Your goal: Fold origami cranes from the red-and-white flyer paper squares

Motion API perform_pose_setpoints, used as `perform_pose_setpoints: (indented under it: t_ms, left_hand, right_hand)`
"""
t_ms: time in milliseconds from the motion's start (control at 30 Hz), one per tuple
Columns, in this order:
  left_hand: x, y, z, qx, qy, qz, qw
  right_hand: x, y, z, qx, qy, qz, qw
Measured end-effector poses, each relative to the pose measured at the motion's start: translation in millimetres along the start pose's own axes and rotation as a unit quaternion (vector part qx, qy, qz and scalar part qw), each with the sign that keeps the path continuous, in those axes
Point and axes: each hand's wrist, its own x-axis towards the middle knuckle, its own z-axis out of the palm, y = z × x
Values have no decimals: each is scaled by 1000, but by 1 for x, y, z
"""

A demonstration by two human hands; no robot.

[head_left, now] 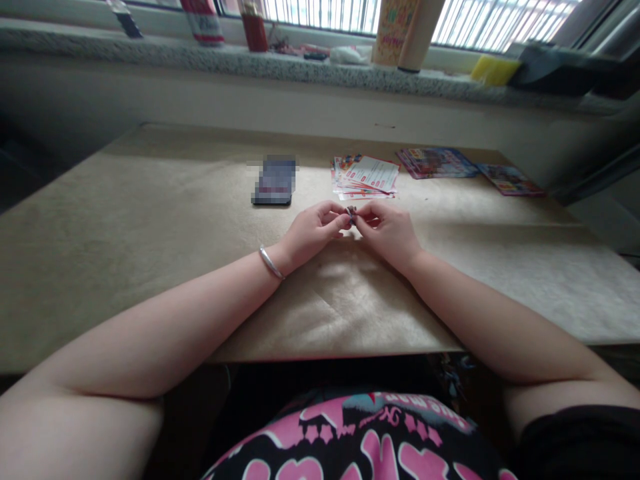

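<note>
Both hands meet over the middle of the table (165, 233), pinching one small dark, colourful piece (351, 212) between the fingertips. Its exact kind is too small to make out. My left hand (317, 227) grips it from the left, thumb and fingers closed, with a silver bangle (271, 263) on that wrist. My right hand (390, 230) pinches it from the right. Just beyond the hands lies a loose, fanned stack of printed cards (370, 175), white and red. A dark, pixelated phone-like rectangle (275, 180) rests beyond the left hand.
Colourful printed packets (435, 163) lie at the table's back right, with another packet (510, 180) beside them. Along the stone windowsill (165, 60) stand a red bottle (255, 27), a patterned container (393, 33), a yellow item (495, 69) and a dark box (550, 70).
</note>
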Motion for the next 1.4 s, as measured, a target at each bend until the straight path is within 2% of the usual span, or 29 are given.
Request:
perform_pose_setpoints:
  t_ms: [233,467,633,800,867,1000,1067,1233,1400]
  left_hand:
    - [-1,2,1,46,13,-1,999]
    - [0,1,2,35,-9,14,999]
    - [1,4,0,156,23,36,987]
    - [2,7,-3,225,54,28,972]
    - [3,6,-4,208,60,15,976]
    - [5,3,-5,106,52,-2,993]
    - [5,4,-5,112,48,-1,993]
    - [0,14,-2,255,32,51,965]
    - [-2,16,-2,263,22,69,962]
  right_hand:
    - [0,-5,-1,-46,-15,-33,998]
    - [1,-4,0,39,-7,21,999]
    - [2,-6,0,85,-2,34,996]
    - [2,-1,3,105,0,61,993]
    - [3,2,4,123,-4,79,989]
    - [4,8,5,154,-17,117,981]
    - [5,7,5,150,-24,125,981]
    - [4,3,5,83,-44,106,990]
    - [5,7,6,64,-50,114,990]
